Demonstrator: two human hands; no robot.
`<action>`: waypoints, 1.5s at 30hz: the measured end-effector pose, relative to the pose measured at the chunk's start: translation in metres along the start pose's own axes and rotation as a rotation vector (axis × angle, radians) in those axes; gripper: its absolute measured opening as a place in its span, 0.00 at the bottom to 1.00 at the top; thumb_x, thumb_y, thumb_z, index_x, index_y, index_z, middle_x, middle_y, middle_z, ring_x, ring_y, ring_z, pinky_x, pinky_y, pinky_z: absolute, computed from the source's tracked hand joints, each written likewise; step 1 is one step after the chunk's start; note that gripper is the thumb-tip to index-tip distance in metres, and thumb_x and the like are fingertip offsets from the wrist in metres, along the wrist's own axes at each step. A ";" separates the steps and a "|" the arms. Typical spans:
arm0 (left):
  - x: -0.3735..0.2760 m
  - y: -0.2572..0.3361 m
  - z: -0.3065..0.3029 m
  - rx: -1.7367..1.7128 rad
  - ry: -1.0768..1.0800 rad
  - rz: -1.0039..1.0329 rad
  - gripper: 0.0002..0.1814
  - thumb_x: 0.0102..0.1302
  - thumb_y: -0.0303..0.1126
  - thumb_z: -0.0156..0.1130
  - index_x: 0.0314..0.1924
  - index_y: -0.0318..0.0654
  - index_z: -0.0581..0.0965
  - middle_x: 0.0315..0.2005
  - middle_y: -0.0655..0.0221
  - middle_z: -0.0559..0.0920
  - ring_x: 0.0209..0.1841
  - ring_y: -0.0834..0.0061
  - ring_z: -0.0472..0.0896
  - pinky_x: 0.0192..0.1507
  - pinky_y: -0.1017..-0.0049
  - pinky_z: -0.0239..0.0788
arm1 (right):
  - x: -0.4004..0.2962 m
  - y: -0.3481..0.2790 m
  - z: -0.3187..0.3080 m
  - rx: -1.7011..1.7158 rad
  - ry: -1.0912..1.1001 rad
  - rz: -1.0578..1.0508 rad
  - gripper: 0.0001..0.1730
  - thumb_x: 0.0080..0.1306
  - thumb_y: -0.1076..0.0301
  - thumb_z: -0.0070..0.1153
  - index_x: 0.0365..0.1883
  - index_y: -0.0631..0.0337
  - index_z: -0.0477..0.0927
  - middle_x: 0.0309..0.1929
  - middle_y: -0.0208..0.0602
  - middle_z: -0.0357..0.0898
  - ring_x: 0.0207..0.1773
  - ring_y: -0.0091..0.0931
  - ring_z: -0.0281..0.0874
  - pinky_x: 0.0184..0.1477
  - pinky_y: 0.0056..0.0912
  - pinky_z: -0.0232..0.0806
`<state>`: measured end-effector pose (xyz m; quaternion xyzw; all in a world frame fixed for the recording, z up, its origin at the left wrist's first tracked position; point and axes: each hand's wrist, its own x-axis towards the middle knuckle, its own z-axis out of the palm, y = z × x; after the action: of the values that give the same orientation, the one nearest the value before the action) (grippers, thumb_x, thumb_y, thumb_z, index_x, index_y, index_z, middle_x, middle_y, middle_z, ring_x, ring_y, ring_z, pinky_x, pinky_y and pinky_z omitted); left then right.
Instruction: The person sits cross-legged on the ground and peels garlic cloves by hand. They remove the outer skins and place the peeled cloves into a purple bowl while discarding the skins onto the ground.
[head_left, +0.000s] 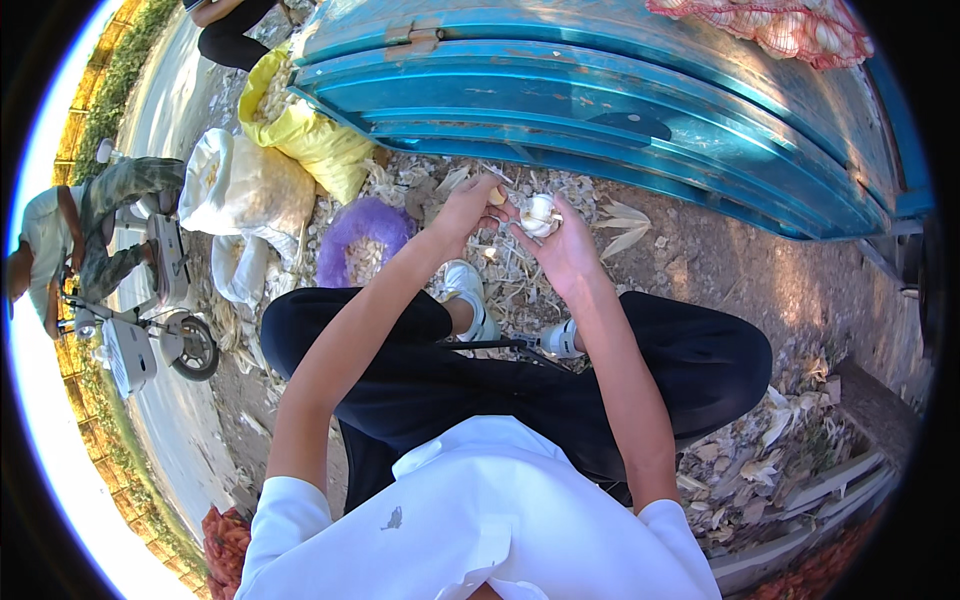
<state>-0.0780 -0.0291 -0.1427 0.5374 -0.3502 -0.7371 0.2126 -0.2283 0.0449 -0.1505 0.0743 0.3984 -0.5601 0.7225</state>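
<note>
In the head view my right hand (568, 251) holds a partly broken garlic bulb (538, 216) between thumb and fingers. My left hand (466, 208) is just left of it, its fingers curled around a pale garlic clove (496, 196). A small gap separates my left fingertips from the bulb. Below and left of that hand, a purple mesh bag (337, 238) stands with its mouth spread around loose cloves (365, 260). Dry garlic skins (517, 281) litter the ground beneath both hands, around my white shoes (466, 296).
A blue metal truck bed (495, 94) spans the far side, with a red net sack of garlic (795, 34) on it. At the left stand a yellow sack (330, 150), a white sack (259, 184) and a smaller white bag (238, 270). Beyond them a person sits on a scooter (161, 255).
</note>
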 end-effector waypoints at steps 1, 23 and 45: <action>0.000 0.002 0.000 -0.051 0.040 -0.039 0.13 0.73 0.40 0.48 0.33 0.42 0.72 0.27 0.69 0.80 0.28 0.78 0.77 0.29 0.79 0.67 | 0.001 0.000 -0.001 -0.009 0.001 -0.001 0.18 0.76 0.57 0.43 0.51 0.63 0.69 0.49 0.44 0.76 0.52 0.35 0.79 0.58 0.39 0.74; -0.014 -0.025 0.018 1.252 0.106 0.791 0.15 0.73 0.44 0.50 0.37 0.38 0.70 0.18 0.53 0.77 0.25 0.47 0.78 0.26 0.54 0.65 | 0.006 0.006 -0.006 0.005 -0.038 0.027 0.17 0.76 0.55 0.43 0.52 0.59 0.71 0.48 0.35 0.76 0.51 0.27 0.75 0.54 0.40 0.70; -0.004 0.001 -0.003 -0.022 -0.126 -0.130 0.19 0.73 0.52 0.53 0.34 0.44 0.72 0.19 0.80 0.65 0.18 0.87 0.57 0.19 0.82 0.44 | 0.011 0.005 -0.010 0.002 0.082 0.040 0.16 0.71 0.54 0.52 0.50 0.54 0.71 0.44 0.33 0.76 0.48 0.28 0.76 0.48 0.36 0.71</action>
<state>-0.0738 -0.0284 -0.1401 0.5092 -0.3190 -0.7856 0.1479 -0.2284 0.0441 -0.1664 0.1061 0.4255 -0.5426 0.7165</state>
